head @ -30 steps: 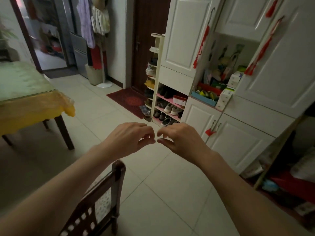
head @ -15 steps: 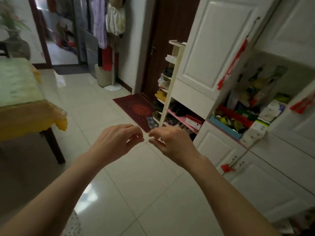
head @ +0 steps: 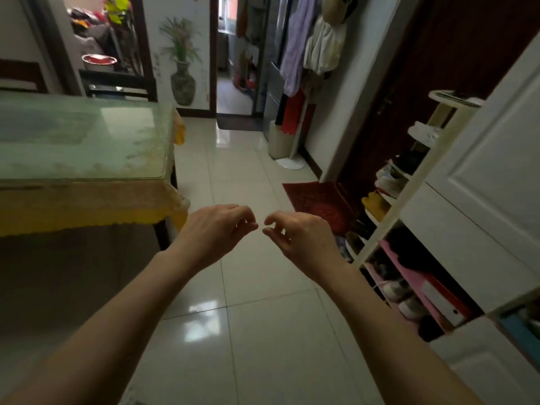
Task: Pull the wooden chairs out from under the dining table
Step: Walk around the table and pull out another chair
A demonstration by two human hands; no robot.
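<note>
A home: dining table point(head: 87, 135), shoe rack point(head: 391, 206) (hallway clothes hanging).

glossy floor tiles point(head: 263, 331), glass-topped dining table point(head: 87, 135) with yellow cloth point(head: 87, 209), dark wooden chair point(head: 117, 83).

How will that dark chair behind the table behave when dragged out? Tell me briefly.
The chair looks like solid dark wood, so it is probably rigid and fairly heavy. On the glossy tile floor it should slide rather than catch.
</note>
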